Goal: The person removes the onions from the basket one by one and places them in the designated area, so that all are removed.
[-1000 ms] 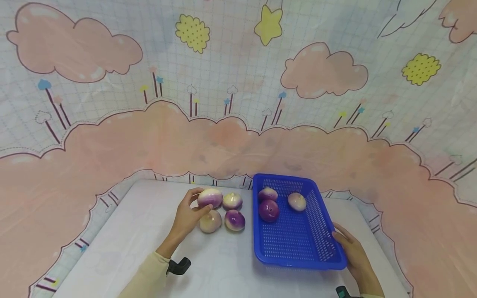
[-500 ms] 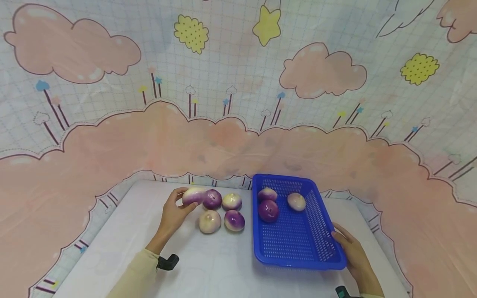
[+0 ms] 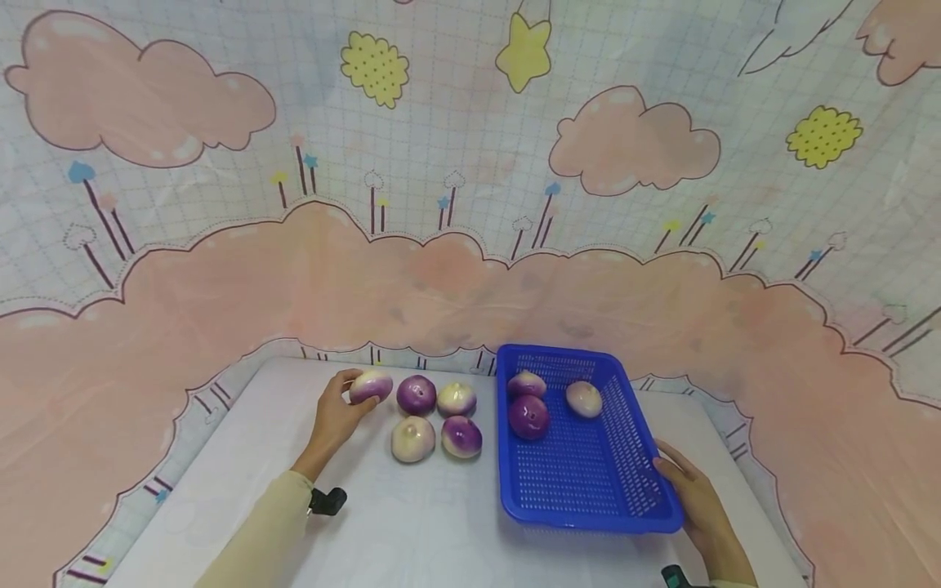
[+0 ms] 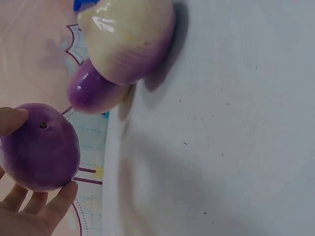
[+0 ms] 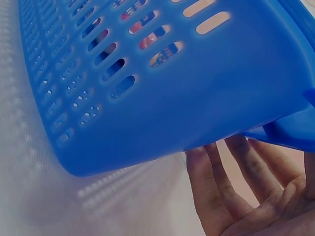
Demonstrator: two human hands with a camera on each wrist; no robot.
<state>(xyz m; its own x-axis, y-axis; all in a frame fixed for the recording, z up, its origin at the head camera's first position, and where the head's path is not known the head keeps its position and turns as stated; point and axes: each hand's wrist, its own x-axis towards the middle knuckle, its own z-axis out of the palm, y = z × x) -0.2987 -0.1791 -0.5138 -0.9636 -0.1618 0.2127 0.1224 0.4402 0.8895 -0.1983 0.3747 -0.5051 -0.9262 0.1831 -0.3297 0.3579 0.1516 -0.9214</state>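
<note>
My left hand (image 3: pixel 334 425) grips a purple-and-white turnip (image 3: pixel 372 387) by its sides, thumb in front and fingers behind. In the left wrist view, a stem scar marks the purple face of this turnip (image 4: pixel 42 152). To its right sit a deep purple turnip (image 3: pixel 416 396), a pale yellowish one and two more in front. My right hand (image 3: pixel 698 494) holds the right side of a blue plastic basket (image 3: pixel 588 521), its fingers under the rim in the right wrist view. Inside lie two purplish turnips at the left and a pale turnip (image 3: pixel 584 399) farther right.
All this rests on a white table (image 3: pixel 412 523). A patterned curtain (image 3: pixel 309 278) with clouds and stars hangs behind it and around its sides. The basket fills much of the table's right half.
My left hand has carried its turnip leftward, away from the group, uncovering the deep purple turnip behind it. The right hand and the basket have stayed in place.
</note>
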